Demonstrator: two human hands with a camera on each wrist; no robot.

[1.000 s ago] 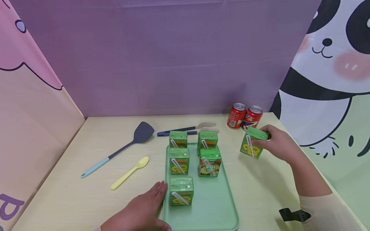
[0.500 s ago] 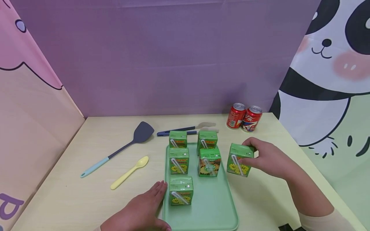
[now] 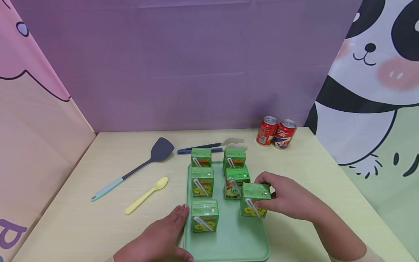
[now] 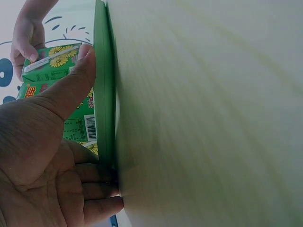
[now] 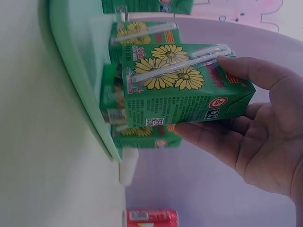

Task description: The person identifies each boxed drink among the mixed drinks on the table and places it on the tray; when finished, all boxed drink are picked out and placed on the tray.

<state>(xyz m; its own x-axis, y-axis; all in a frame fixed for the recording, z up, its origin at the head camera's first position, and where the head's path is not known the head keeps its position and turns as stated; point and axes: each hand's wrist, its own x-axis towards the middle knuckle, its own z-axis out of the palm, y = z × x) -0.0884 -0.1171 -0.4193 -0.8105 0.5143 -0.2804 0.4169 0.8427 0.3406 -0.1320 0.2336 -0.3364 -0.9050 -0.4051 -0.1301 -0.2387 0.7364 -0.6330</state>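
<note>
A green drink carton (image 3: 253, 200) with yellow flowers and a wrapped straw is held by my right hand (image 3: 288, 196) over the right side of the green tray (image 3: 237, 240). In the right wrist view the thumb presses the straw side of this carton (image 5: 175, 85), fingers on the opposite side, its base apart from the tray. My left hand (image 3: 160, 233) rests against the tray's left edge, fingers straight. Several other cartons stand on the tray in two columns; the front left carton (image 3: 204, 216) is nearest my left hand, and a carton with different print (image 3: 233, 187) stands partly behind the held one.
Left of the tray lie a dark turner (image 3: 160, 151) with a light blue handle and a yellow spoon (image 3: 147, 194). Two utensils with dark blue handles (image 3: 203, 149) lie behind it. Two red cans (image 3: 266, 131) stand at the back right, before a purple backdrop (image 3: 196, 72).
My right hand has carried the carton left and toward me, from near the red cans to over the tray. My left hand has stayed at the tray's edge.
</note>
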